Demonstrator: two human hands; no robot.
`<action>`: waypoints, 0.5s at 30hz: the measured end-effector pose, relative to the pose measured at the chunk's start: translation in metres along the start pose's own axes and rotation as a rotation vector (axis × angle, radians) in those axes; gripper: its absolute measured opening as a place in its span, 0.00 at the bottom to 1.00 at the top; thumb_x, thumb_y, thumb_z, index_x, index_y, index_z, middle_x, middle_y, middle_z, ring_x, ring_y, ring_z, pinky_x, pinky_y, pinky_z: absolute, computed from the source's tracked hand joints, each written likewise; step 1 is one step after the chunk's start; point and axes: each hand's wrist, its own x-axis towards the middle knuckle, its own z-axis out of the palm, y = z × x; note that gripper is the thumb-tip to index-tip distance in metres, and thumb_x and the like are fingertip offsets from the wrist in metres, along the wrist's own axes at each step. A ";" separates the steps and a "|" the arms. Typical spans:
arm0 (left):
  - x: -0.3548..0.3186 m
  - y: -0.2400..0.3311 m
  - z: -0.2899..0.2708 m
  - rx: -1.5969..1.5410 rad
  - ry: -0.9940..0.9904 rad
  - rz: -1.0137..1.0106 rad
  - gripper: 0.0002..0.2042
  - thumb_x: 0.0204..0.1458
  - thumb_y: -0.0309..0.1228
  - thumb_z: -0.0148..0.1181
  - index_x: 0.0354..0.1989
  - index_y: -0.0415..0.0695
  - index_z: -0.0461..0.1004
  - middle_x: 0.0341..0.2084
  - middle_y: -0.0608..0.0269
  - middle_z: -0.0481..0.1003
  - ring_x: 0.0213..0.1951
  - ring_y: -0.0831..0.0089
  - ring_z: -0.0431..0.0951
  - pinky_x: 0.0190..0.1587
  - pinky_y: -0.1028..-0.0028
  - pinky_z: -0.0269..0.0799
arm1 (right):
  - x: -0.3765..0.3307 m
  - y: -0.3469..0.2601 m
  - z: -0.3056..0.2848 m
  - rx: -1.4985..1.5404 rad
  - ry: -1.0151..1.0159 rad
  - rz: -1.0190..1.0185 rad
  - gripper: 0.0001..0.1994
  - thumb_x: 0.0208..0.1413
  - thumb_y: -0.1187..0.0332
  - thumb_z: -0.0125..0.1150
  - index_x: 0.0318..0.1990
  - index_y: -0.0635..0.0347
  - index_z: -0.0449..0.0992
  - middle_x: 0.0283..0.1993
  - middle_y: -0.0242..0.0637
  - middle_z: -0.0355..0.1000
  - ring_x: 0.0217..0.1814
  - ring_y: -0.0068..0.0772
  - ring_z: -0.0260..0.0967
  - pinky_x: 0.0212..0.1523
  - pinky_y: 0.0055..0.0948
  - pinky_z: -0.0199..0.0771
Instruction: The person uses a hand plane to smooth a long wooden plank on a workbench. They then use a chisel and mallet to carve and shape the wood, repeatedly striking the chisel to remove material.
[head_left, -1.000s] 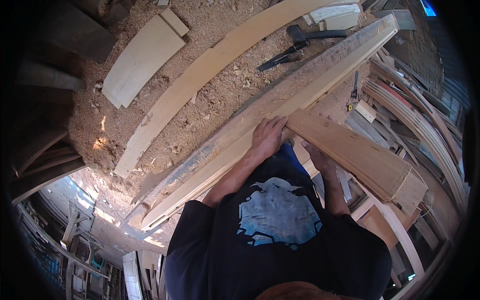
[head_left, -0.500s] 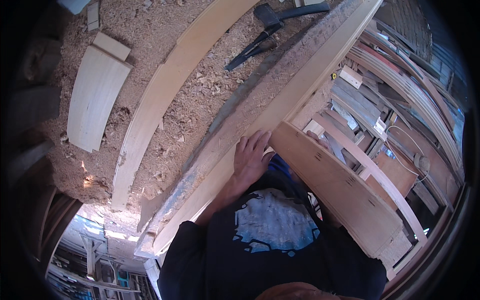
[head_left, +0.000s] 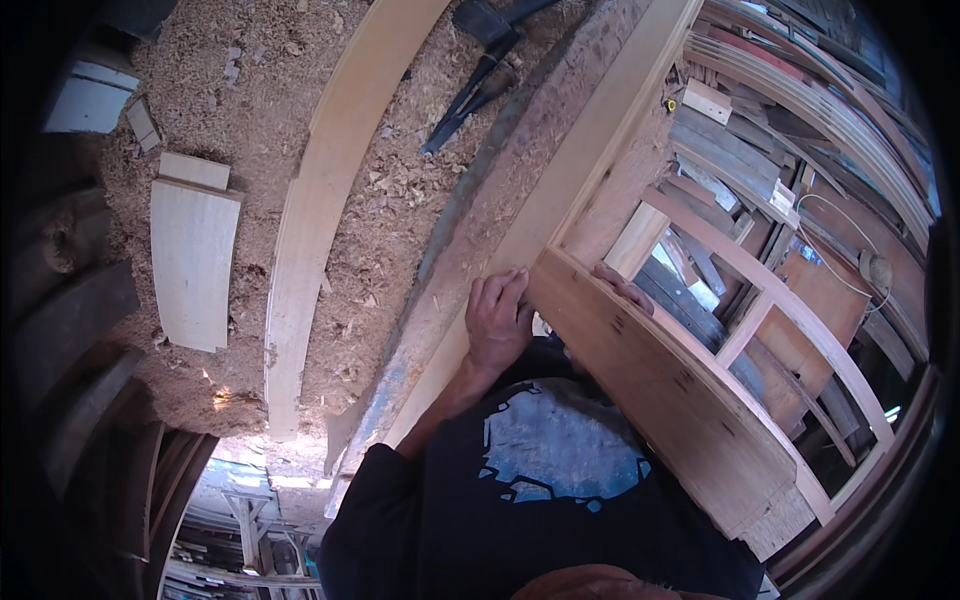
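Note:
A broad wooden plank (head_left: 670,385) slants from mid-view toward the lower right, beside my body. Its far end meets a long pale board (head_left: 570,190) on the bench. My left hand (head_left: 497,318) is at that end, fingers bent and drawn together, fingertips by the plank's corner; what they hold, if anything, is hidden. My right hand (head_left: 622,285) grips the plank from its right side; only the fingers show over the edge, and the thumb is hidden.
On the sawdust at left lie a long curved board (head_left: 325,185), a short pale panel (head_left: 195,265) and an axe (head_left: 487,25). A small fire (head_left: 221,398) glows nearby. At right are a curved wooden frame (head_left: 745,335), stacked timber (head_left: 800,85) and a looped cord (head_left: 850,215).
My left hand's fingers have gone from lying fairly flat on the board to bent and drawn together. The view has shifted; my right hand keeps its hold on the plank.

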 end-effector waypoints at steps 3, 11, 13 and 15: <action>-0.001 0.001 0.000 0.007 0.018 0.014 0.25 0.38 0.20 0.69 0.50 0.37 0.75 0.43 0.51 0.77 0.44 0.55 0.75 0.48 0.61 0.71 | -0.006 0.012 0.002 0.023 0.038 -0.073 0.50 0.40 0.59 0.82 0.69 0.60 0.55 0.64 0.49 0.60 0.69 0.56 0.62 0.63 0.52 0.70; -0.014 -0.005 0.004 0.071 0.040 0.091 0.25 0.39 0.23 0.72 0.49 0.39 0.74 0.39 0.53 0.75 0.42 0.52 0.73 0.46 0.59 0.71 | -0.005 -0.020 -0.021 -0.435 -0.334 0.086 0.49 0.38 0.56 0.78 0.68 0.60 0.58 0.67 0.43 0.60 0.71 0.44 0.58 0.69 0.46 0.60; -0.015 -0.005 0.015 0.120 0.132 0.064 0.25 0.39 0.25 0.72 0.49 0.40 0.73 0.39 0.53 0.74 0.43 0.51 0.73 0.46 0.59 0.71 | 0.025 -0.022 -0.030 -0.484 -0.481 -0.029 0.45 0.41 0.57 0.75 0.68 0.59 0.60 0.67 0.44 0.60 0.70 0.44 0.59 0.70 0.46 0.57; -0.022 0.000 0.011 0.136 0.108 0.102 0.24 0.40 0.25 0.72 0.48 0.41 0.72 0.38 0.53 0.74 0.43 0.51 0.73 0.45 0.58 0.71 | 0.020 -0.027 -0.032 -0.478 -0.485 -0.068 0.43 0.44 0.57 0.74 0.68 0.59 0.60 0.67 0.45 0.61 0.70 0.44 0.58 0.72 0.45 0.54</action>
